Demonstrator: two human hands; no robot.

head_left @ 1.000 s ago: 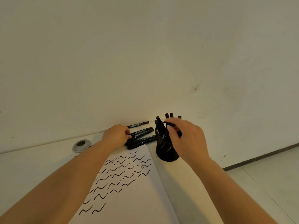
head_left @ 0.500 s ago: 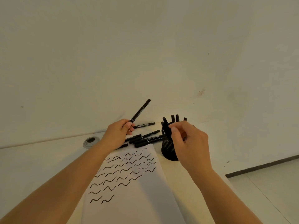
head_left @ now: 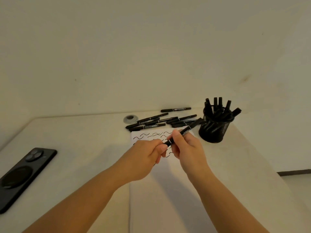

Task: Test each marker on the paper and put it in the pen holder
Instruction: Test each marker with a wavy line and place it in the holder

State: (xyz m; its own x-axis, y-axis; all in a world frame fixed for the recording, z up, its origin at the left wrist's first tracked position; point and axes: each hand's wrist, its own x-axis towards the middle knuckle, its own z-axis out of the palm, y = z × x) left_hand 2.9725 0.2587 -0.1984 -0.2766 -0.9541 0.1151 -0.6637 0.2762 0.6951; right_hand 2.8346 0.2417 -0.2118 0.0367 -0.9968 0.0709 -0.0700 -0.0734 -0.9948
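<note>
You are gripping the light, rigid marker (head_left: 183, 132) with both hands, right hand (head_left: 188, 148) on its barrel, left hand (head_left: 148, 151) pinching its cap end, where it should pull free.

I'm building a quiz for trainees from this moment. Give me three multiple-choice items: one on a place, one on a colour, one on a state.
1. Where does the phone lie?
A. Far left on the table
B. Inside the pen holder
C. On the paper

2. What colour is the pen holder?
A. White
B. Black
C. Red

3. How is the marker over the paper held?
A. By the left hand alone
B. By nobody; it lies flat
C. By both hands

Answers:
1 A: it lies near the table's left edge.
2 B: the mesh cup is black.
3 C: the left hand pinches its near end and the right hand grips its barrel.
</note>
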